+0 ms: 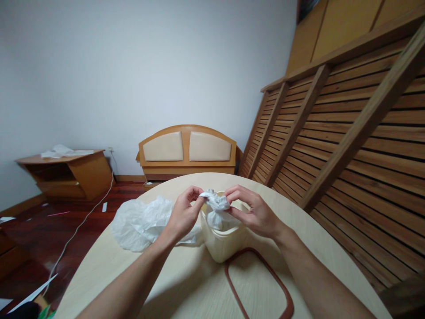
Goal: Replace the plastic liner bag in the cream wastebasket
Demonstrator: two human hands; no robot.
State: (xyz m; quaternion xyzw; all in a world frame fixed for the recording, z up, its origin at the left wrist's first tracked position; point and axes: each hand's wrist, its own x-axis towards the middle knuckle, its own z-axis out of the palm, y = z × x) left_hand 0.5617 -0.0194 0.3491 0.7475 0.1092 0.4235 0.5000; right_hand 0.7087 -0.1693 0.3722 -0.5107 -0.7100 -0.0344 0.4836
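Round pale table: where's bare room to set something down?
Free: on the round pale table, between right forearm and right rim; between left forearm and the brown rounded frame; inside that frame. Crowded: around the cream plastic bin, with crumpled white sheeting on its left and left hand and right hand holding a whitish bundle over it.

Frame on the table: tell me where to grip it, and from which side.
Best to pinch the left long side of the frame from above and the left. It lies flat on the table, so its slim bar suits a pinch; its far end is close by the bin, and the right forearm runs along its other side.
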